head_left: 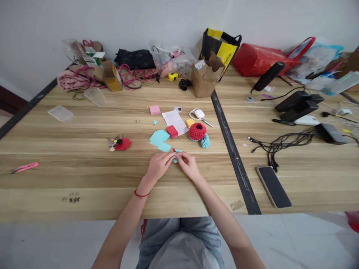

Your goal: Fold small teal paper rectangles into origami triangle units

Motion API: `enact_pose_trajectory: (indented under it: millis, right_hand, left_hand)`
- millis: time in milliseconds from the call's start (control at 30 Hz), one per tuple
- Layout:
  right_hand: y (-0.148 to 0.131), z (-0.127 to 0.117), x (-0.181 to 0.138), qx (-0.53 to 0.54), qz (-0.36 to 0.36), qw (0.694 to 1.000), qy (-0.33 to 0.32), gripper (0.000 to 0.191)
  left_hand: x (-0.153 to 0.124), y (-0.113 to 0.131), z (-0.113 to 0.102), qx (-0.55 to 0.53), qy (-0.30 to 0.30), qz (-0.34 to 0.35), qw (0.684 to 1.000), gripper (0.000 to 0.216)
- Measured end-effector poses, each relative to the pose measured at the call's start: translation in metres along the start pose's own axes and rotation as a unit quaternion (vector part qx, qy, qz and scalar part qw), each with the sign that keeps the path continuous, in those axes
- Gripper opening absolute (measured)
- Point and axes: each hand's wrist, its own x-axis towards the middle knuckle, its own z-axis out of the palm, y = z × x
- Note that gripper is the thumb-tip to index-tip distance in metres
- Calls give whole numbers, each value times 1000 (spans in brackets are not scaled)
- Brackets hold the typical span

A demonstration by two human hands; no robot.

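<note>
My left hand point(158, 165) and my right hand point(188, 165) meet over the wooden table point(84, 175), fingers pinched together on a small folded piece of light blue paper point(175, 160). Just beyond the hands lie several light blue paper squares point(158, 139). A red pad of paper point(172, 131), a white slip point(175, 121) and a round red folded-paper model point(197, 131) with a blue folded piece point(205, 141) lie a little further back.
A phone point(273, 186) and a tangle of black cables point(280, 144) lie to the right. A pink cutter point(25, 167) and a red paper shape point(122, 143) lie left. Bags, a cardboard box point(206, 76) and clutter line the wall.
</note>
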Motion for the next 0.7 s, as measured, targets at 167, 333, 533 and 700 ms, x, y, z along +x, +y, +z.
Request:
enact_pose_trajectory:
  millis: [167,333,533,700]
  right_hand:
    - [2,1,-1,8,16,1000,4,25]
    - [1,4,0,35,43,998,23,25]
    - [1,6,2,92,70,993,31,26]
    - [4,5,3,104,81,991,25,26]
  left_hand:
    - [-3,-1,1,49,-14,27,998,24]
    - [-5,0,1,109,-12,72,991,25]
    - [-7,0,3,125,-16,90,988,26]
    - [-8,-3,5,97,-31,75,992,28]
